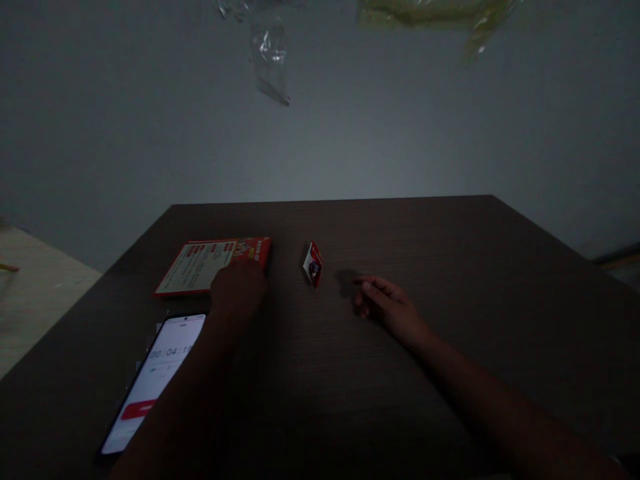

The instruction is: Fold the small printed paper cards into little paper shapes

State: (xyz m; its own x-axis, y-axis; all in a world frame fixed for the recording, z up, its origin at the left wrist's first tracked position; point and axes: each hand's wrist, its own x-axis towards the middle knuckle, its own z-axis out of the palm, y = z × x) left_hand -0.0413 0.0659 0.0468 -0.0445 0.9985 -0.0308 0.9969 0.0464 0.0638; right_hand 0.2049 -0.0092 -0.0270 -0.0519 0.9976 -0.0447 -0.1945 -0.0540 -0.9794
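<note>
My left hand (239, 285) lies over the near right corner of a flat red box or book (197, 269) with a pale printed panel. Its fingers are hidden in the dark, so I cannot tell whether they grip it. A small folded red-and-white card or packet (313, 265) stands tilted on the table, apart from both hands. To its right, my right hand (387, 303) hovers just above the tabletop, loosely curled and open, with nothing visible in it. Under my left forearm, partly covered, a phone (160, 373) displays a running timer.
The dark wooden table (410, 233) reaches back to a grey wall (380, 133). Clear plastic (270, 57) and a yellowish plastic wrap (435, 13) hang at the top of the view. Pale floor (45, 287) shows past the left edge. The light is dim.
</note>
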